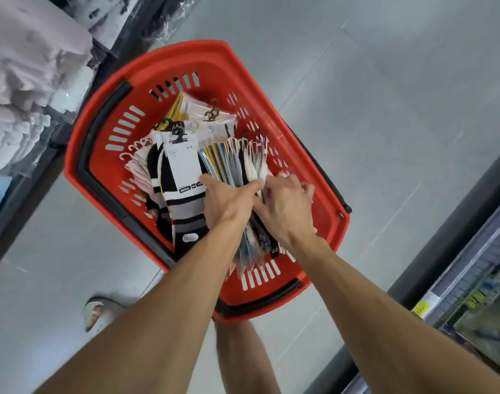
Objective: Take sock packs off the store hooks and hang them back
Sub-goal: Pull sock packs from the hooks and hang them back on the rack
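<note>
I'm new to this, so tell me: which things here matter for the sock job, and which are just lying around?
Part of the job: sock packs, red basket, left hand, right hand.
Just around: folded clothes, shelf, sandal.

Shop aisle, red basket (106, 115), probably clothing shelves (30, 81)

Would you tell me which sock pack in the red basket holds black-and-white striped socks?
The face-up pack with the white label, by the left hand; the fanned packs beside it show only edges.
</note>
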